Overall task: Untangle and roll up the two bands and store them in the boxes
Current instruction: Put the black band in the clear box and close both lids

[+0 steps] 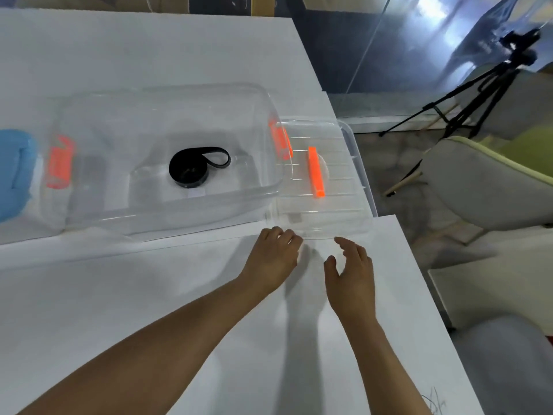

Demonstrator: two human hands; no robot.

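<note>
black band (196, 167) rolled in clear box (167, 205) | hands: left (273, 259) curled at lid (320, 187) edge | right (353, 274) open

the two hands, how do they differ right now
The left hand has its fingers curled, knuckles up, fingertips at the near edge of the clear lid; whether it grips that edge is unclear. The right hand has fingers spread and relaxed, thumb apart, and holds nothing. The left sits closer to the open clear box that holds the rolled black band; the right is nearer the table's right edge. Both are bare and reach towards the lid.
</note>
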